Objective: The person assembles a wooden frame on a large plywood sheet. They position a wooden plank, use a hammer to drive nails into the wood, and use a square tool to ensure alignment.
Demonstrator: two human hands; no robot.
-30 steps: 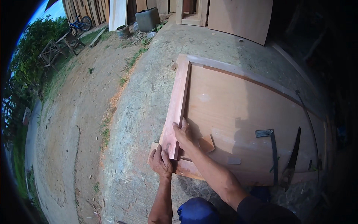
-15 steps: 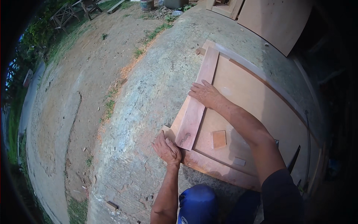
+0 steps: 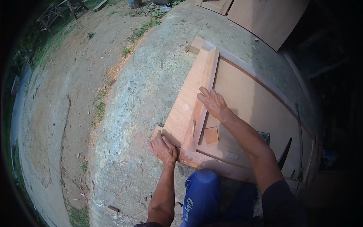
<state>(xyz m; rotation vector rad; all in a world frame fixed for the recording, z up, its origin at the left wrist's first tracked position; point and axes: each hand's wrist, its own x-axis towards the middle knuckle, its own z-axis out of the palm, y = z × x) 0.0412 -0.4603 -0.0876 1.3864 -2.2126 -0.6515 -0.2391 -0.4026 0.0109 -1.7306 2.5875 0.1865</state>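
Note:
A pinkish wooden board (image 3: 197,119) stands tipped on its long edge, running along the left side of a flat wooden panel (image 3: 242,104). My right hand (image 3: 213,103) is closed over the board's upper edge near its middle, fingers curled on the far side. My left hand (image 3: 163,147) is at the near left corner, its fingers bent over a protruding wooden end (image 3: 157,130). Left of the tipped board a pale wooden strip (image 3: 185,102) lies exposed. Along the near side runs a reddish frame rail (image 3: 215,165), meeting the board's near end.
On the panel lie a small square wood block (image 3: 211,135) and a pale offcut (image 3: 232,155). A dark saw blade (image 3: 284,153) is near my right forearm. More wooden panels (image 3: 268,20) stand at the far right. Concrete (image 3: 132,125) borders dirt with wood shavings.
My right hand has tipped the board from flat onto its edge, toward the right, uncovering the pale strip. My left hand stays at the near corner. The whole view has shifted slightly.

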